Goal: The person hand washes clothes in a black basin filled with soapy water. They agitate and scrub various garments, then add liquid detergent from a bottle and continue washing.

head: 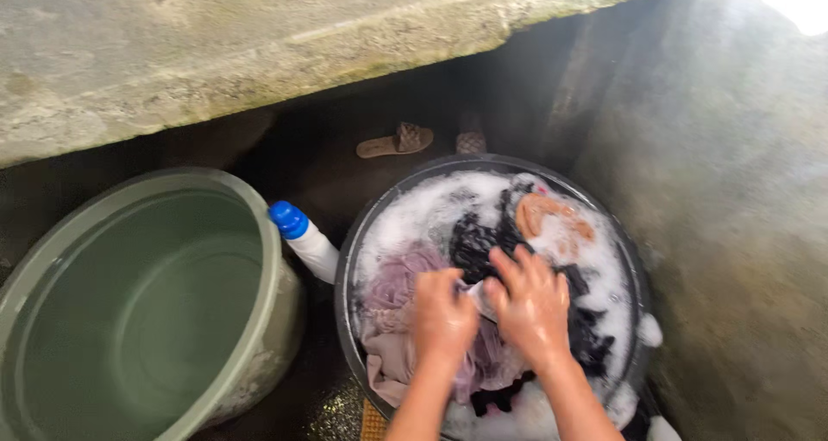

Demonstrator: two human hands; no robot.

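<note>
A dark round basin (347, 260) full of suds and wet clothes sits on the wet floor. My left hand (442, 313) is closed on a pale mauve cloth (398, 284) at the basin's near left. My right hand (533, 301) presses against the same cloth, fingers curled over it beside a black garment (476, 238). An orange cloth (545, 212) lies in the foam at the far side. Both hands are wet and close together.
A large green tub (259, 234) stands to the left. A white bottle with a blue cap (304, 238) leans between tub and basin. A pair of brown sandals (397, 141) lies behind. A concrete ledge (259, 44) runs overhead; a rough wall (733, 234) rises on the right.
</note>
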